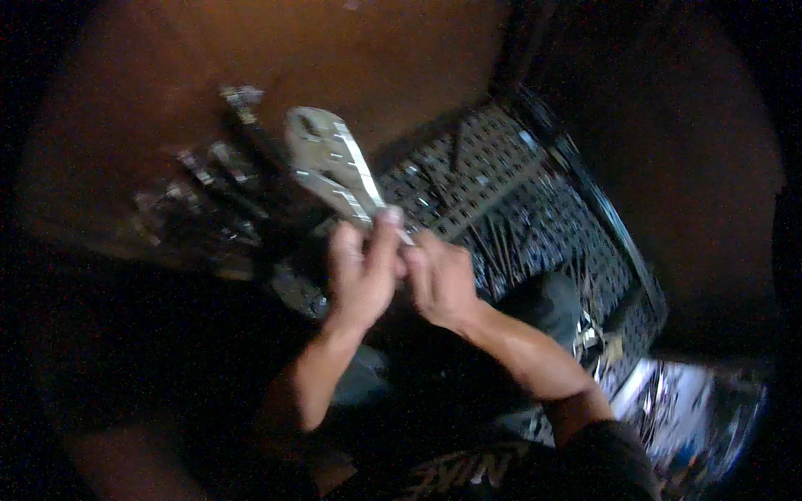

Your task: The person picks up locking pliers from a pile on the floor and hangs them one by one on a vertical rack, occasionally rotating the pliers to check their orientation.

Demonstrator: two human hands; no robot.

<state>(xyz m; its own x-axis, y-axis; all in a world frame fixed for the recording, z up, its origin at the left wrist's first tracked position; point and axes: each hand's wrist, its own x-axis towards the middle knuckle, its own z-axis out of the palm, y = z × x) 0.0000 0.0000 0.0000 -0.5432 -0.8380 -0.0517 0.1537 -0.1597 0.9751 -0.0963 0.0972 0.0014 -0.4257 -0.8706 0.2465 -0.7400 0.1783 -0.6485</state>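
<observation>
Both hands meet in the middle of the view at the narrow lower end of a long, shiny metal piece (326, 154). Its broad, rounded head has a dark hole and points up and to the left, and two bright edges taper toward my fingers. Blur hides its exact kind. My left hand (363, 275) is closed around the narrow end, thumb on top. Close beside it, my right hand (444, 280) has its fingers curled at the same end. What lies inside the fingers is hidden.
A black perforated crate (493, 142) with thin dark rods stands beyond my right hand. To the left, several metal parts (205, 179) lie on a brown surface (167, 75). A white and blue container (681, 401) with mixed items sits at lower right. My knee (547, 309) is near the crate.
</observation>
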